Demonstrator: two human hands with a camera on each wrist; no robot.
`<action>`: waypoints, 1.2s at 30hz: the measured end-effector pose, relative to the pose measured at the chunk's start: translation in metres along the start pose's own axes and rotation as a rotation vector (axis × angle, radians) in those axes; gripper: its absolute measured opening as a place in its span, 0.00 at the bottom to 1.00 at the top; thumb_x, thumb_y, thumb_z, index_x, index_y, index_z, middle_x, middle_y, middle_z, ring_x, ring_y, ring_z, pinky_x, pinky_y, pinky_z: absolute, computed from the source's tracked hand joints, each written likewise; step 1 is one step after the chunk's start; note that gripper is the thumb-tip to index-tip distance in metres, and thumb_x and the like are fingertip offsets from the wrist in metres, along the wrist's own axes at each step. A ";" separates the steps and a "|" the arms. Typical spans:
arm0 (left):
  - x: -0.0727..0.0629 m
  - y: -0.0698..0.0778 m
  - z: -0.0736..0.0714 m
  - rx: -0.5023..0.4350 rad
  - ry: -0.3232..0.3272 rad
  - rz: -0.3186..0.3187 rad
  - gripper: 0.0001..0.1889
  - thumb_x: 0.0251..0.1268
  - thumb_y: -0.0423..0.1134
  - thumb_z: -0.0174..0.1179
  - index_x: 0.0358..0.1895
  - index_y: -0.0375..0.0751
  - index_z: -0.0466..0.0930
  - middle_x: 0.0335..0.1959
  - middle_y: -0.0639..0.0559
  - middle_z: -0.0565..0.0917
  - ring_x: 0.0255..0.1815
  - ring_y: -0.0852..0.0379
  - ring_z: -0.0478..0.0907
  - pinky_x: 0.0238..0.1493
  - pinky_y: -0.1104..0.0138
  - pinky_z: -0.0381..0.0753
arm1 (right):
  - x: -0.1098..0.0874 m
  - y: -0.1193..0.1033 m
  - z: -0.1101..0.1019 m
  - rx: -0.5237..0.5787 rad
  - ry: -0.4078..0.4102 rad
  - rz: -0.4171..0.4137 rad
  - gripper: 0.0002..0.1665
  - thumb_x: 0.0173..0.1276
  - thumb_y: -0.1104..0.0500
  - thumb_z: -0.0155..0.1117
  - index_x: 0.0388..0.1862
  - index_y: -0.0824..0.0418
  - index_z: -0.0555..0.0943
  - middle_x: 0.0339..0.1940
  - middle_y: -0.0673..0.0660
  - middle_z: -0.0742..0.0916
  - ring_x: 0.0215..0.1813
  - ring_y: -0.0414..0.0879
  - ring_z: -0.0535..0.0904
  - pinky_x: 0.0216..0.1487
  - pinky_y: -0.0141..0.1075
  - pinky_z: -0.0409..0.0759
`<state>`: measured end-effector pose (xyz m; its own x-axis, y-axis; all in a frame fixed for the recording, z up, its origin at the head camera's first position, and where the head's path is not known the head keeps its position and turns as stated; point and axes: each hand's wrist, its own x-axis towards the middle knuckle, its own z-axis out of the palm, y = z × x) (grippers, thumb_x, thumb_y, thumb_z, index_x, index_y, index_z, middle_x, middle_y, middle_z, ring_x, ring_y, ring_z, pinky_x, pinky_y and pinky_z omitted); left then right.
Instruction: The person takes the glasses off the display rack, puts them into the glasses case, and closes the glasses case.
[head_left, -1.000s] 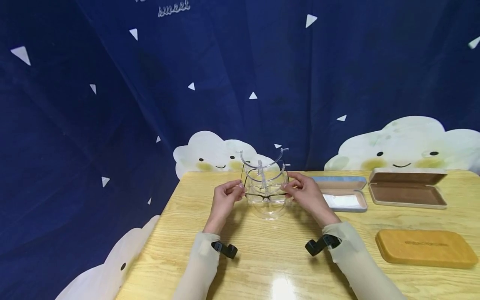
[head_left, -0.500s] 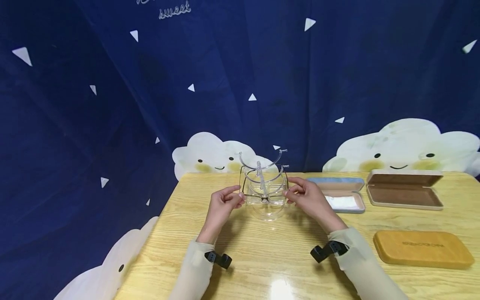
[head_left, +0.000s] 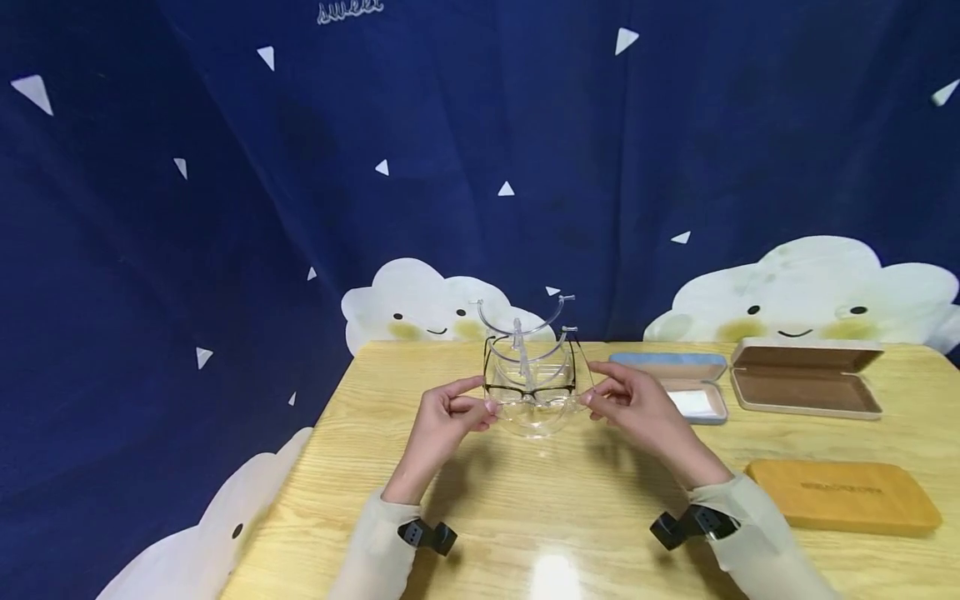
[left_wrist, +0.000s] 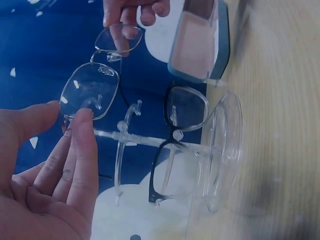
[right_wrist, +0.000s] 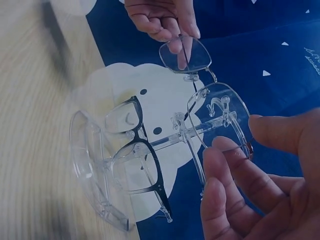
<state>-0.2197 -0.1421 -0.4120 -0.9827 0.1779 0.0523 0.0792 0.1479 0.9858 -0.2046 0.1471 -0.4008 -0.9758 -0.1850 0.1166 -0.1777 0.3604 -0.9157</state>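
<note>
My left hand (head_left: 450,417) and right hand (head_left: 641,408) pinch the two outer ends of thin metal-rimmed eyeglasses (left_wrist: 62,95), thumb on one side and fingers on the other. The pair is held with its arms unfolded, on the near side of a clear plastic glasses stand (head_left: 517,335). On a lower tier of that stand sit black-framed eyeglasses (head_left: 530,393), apart from the held pair. Both wrist views show the metal rims in front of the stand's upper tier; in the head view the thin rims are hard to make out.
Right of the stand, an open blue glasses case (head_left: 667,360) contains a white cloth (head_left: 692,403). Beside it lies an open brown-lined case (head_left: 806,392). A closed orange case (head_left: 843,496) rests nearer on the wooden table (head_left: 525,517). Behind hangs a dark blue curtain (head_left: 450,125).
Both hands have drawn back toward me and slightly apart, bringing the metal-rimmed eyeglasses away from the stand. The black-framed pair now shows separately on the stand. The cases have stayed put.
</note>
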 end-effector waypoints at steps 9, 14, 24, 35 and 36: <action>-0.017 0.009 0.004 0.005 -0.053 0.014 0.29 0.66 0.29 0.70 0.70 0.32 0.75 0.44 0.33 0.91 0.36 0.57 0.92 0.43 0.64 0.92 | -0.017 -0.004 -0.011 0.014 -0.034 -0.002 0.37 0.74 0.64 0.67 0.76 0.75 0.66 0.45 0.67 0.92 0.34 0.37 0.88 0.43 0.33 0.88; -0.022 0.014 0.009 0.018 -0.062 0.021 0.29 0.65 0.30 0.71 0.70 0.32 0.76 0.42 0.34 0.92 0.37 0.51 0.92 0.40 0.65 0.92 | -0.026 -0.004 -0.015 0.060 -0.037 -0.014 0.36 0.74 0.67 0.65 0.76 0.78 0.64 0.45 0.69 0.91 0.35 0.35 0.87 0.42 0.32 0.89; -0.035 0.020 0.020 0.036 -0.065 0.021 0.28 0.64 0.31 0.72 0.67 0.31 0.78 0.41 0.33 0.92 0.38 0.46 0.93 0.40 0.65 0.92 | -0.040 -0.005 -0.023 0.024 -0.009 -0.039 0.36 0.72 0.65 0.68 0.75 0.74 0.69 0.39 0.60 0.92 0.35 0.36 0.87 0.42 0.31 0.88; -0.033 0.018 0.025 -0.002 -0.112 0.028 0.29 0.66 0.31 0.71 0.70 0.33 0.76 0.44 0.32 0.91 0.36 0.58 0.92 0.42 0.66 0.91 | -0.051 -0.014 -0.029 -0.041 0.059 -0.054 0.35 0.71 0.66 0.70 0.74 0.73 0.71 0.38 0.57 0.93 0.34 0.34 0.87 0.40 0.28 0.87; -0.032 0.018 0.025 -0.005 -0.121 0.030 0.29 0.66 0.31 0.70 0.70 0.33 0.76 0.44 0.31 0.91 0.37 0.59 0.92 0.42 0.66 0.91 | -0.052 -0.014 -0.029 -0.055 0.071 -0.058 0.35 0.70 0.65 0.71 0.74 0.72 0.71 0.37 0.56 0.93 0.34 0.34 0.87 0.40 0.28 0.86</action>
<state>-0.1827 -0.1207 -0.4000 -0.9525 0.2982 0.0624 0.1071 0.1358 0.9849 -0.1546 0.1777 -0.3829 -0.9700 -0.1422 0.1973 -0.2387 0.4010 -0.8845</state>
